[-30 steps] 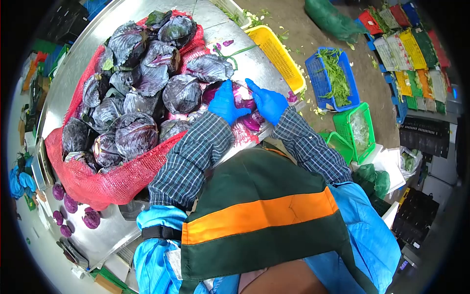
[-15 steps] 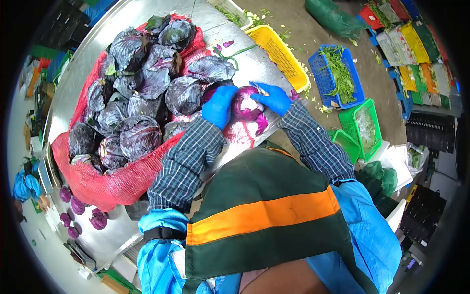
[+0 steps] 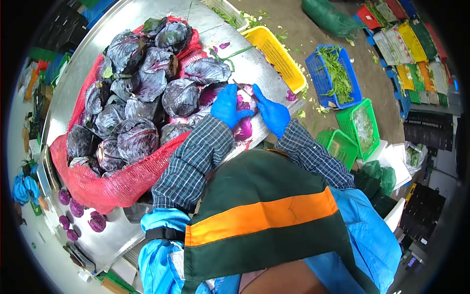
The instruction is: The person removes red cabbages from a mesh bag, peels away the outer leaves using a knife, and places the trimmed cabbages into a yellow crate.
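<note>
A red cabbage with glossy purple and pale patches sits at the table edge in front of me. My left hand, in a blue glove, is closed against its left side. On its right side is my right hand, also blue-gloved, with fingers closed. A thin strip like a small knife blade slants across the cabbage top towards my right fingers, which hide its other end. Below my left hand lies a bright purple leaf. Dark outer-leaved red cabbages are heaped just left, on a red mesh bag.
A metal table carries the heap. Several peeled cabbages lie at its lower left. Beyond the right edge stand a yellow basket, a blue basket of green leaves and green crates. Leaf scraps litter the floor.
My hands have come closer together around the cabbage, the right one turning and moving left and down. The thin blade-like strip now shows over the cabbage top. The heap stays put.
</note>
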A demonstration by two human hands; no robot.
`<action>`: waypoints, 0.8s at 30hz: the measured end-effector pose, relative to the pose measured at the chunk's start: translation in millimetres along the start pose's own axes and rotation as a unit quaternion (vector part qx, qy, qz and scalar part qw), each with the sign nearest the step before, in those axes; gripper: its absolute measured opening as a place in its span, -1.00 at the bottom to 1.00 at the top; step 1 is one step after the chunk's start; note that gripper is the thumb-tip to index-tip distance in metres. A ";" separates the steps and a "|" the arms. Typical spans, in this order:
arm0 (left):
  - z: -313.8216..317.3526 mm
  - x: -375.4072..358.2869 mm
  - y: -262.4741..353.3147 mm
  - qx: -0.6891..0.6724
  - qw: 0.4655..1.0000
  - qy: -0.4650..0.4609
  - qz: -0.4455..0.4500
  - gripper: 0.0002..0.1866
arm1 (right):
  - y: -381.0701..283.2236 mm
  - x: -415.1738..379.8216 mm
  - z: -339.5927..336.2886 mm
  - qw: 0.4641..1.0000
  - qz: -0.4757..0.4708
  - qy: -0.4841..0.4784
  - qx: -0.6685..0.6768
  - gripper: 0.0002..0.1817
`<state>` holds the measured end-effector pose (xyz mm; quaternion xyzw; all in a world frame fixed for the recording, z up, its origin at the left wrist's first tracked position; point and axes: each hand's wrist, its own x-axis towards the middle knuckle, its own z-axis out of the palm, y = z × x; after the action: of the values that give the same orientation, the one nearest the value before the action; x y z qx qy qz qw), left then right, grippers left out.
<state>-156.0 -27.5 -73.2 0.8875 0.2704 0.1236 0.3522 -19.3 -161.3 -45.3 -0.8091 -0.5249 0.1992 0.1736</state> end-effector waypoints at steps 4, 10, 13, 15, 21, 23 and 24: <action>-2.6 5.6 2.2 0.023 0.999 -0.028 -0.008 0.04 | -0.2 3.5 -0.9 0.999 0.026 -0.044 -0.019 -0.38; -3.3 10.5 -3.4 0.006 0.999 -0.001 -0.036 0.01 | -2.5 32.4 -11.1 0.997 0.002 -0.054 -0.062 -0.49; -11.0 8.5 2.4 -0.015 0.999 -0.025 -0.039 -0.04 | -10.1 55.2 -24.0 0.991 0.029 -0.071 -0.109 -0.53; -0.5 -5.1 7.9 -0.038 0.998 0.000 0.043 -0.10 | 24.1 90.2 -18.3 0.991 0.005 -0.025 -0.132 -0.54; -11.0 -33.7 3.6 -0.059 0.995 0.069 -0.037 -0.02 | 58.6 77.2 -0.6 0.933 0.188 -0.086 0.295 -0.50; -13.7 -33.8 6.1 -0.051 0.995 0.067 -0.053 -0.01 | 47.1 50.1 31.5 0.924 0.099 0.029 0.368 -0.37; -12.7 -31.6 8.8 -0.019 0.997 0.049 -0.048 0.03 | 59.4 41.6 58.8 0.909 0.051 0.058 0.410 -0.33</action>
<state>-183.8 -43.7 -58.8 0.8594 0.3269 0.1556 0.3609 12.7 -142.0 -130.8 -0.7024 -0.3445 0.3581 0.5096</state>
